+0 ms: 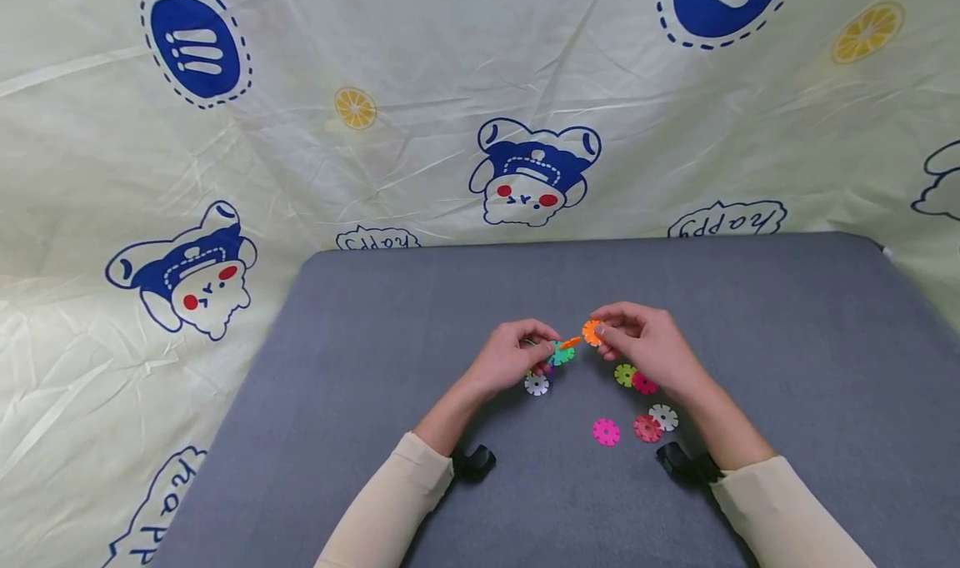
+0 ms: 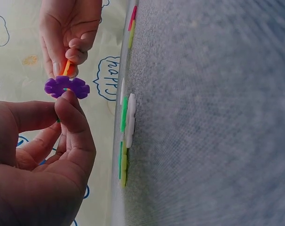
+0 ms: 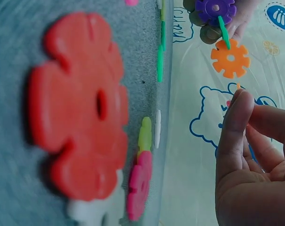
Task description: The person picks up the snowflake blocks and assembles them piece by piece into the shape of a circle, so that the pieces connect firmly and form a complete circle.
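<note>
Between its thumb and fingers my left hand (image 1: pixel 516 356) pinches a small chain of notched plastic snowflake discs. The chain has a purple disc (image 2: pixel 79 88), a green disc (image 1: pixel 562 355) and an orange disc (image 3: pixel 220 61), slotted together at angles. Close across from it, my right hand (image 1: pixel 648 345) pinches another orange disc (image 1: pixel 590 333) by its edge. In the right wrist view this second disc shows edge-on as a thin orange sliver (image 3: pixel 238 86) at the fingertips, just short of the chain's orange disc. Fingers hide part of both pieces.
On the grey table (image 1: pixel 390 343) below the hands lie a white disc (image 1: pixel 536 388), a yellow-green disc (image 1: pixel 622 375) beside a pink-red disc (image 1: pixel 645 385), and a magenta disc (image 1: pixel 606 426). A red disc (image 1: pixel 643 423) overlaps another white disc (image 1: pixel 667 415). A printed cloth (image 1: pixel 420 168) hangs behind.
</note>
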